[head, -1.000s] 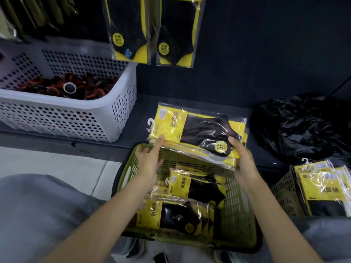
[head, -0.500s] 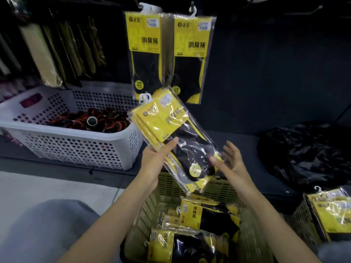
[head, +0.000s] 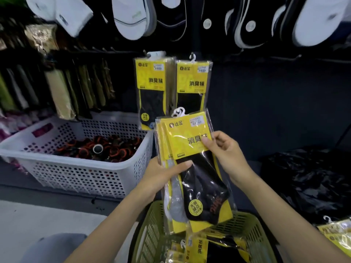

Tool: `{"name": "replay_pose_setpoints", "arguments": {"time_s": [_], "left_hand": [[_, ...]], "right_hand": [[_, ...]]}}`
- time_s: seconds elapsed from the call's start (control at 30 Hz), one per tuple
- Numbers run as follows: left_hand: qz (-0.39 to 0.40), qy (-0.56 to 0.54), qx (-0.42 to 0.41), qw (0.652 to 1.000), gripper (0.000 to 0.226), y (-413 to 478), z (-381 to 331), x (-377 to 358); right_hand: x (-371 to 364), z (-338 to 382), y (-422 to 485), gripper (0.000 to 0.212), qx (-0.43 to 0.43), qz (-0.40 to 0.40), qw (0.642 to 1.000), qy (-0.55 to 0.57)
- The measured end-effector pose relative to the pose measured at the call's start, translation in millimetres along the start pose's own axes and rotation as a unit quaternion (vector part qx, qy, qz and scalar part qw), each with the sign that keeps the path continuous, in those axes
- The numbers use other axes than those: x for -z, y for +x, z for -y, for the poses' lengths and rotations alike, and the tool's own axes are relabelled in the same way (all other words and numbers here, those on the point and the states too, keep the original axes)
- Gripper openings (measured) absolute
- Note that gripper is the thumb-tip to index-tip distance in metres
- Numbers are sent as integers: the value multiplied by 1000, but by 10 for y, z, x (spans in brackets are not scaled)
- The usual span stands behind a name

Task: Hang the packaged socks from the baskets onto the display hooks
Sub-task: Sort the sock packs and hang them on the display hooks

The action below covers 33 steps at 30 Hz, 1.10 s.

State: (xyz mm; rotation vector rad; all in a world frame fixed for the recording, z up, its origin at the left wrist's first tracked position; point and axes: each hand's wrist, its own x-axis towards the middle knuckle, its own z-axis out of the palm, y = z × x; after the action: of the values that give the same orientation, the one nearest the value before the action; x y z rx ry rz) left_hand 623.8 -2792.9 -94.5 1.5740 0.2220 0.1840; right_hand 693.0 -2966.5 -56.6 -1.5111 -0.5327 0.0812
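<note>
I hold a stack of yellow-and-black sock packs upright above the green basket. My left hand grips the stack at its left edge, thumb across the front. My right hand pinches the top pack's yellow card at its right side. White hangers stick up from the top of the stack. Two matching sock packs hang from display hooks on the dark wall just above. More sock packs lie in the green basket.
A white perforated basket of black-and-orange rolled items stands at the left. Flat packs hang in a row at upper left. White and black socks hang along the top. A black plastic bag lies right, with another basket of sock packs.
The stack has risen from the green basket and turned upright toward the hanging packs. My right hand moved from the stack's lower edge up to the top pack's card.
</note>
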Motion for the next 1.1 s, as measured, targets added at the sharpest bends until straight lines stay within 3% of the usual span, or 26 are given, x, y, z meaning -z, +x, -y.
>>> {"name": "replay_pose_setpoints", "arguments": {"time_s": [0.2,0.27,0.4,0.63,0.8,1.03,1.1], "left_hand": [[-60,9,-51,997,38,160,-254,206],[-111,20,-72,991,34,250,-400,344],[-190,11,-89,978,82,457,-741,642],[-241,4,-116,963,67,615,-1180,875],[-237,-14,-112,965,95,693,-1219,936],[-231,-24,-120,965,54,749,-1239,785],[-230,-25,-114,966,58,789,-1229,747]], "right_hand": [[117,167,218,31,-6,-67,997,34],[168,266,358,21,2,-93,995,29],[189,482,697,15,24,-140,990,-18],[-1,616,1213,15,24,-150,988,-22],[-160,502,1472,11,14,-170,985,-16],[-242,294,1889,21,-75,-250,965,-11],[-229,271,1974,26,-103,-293,950,2]]}}
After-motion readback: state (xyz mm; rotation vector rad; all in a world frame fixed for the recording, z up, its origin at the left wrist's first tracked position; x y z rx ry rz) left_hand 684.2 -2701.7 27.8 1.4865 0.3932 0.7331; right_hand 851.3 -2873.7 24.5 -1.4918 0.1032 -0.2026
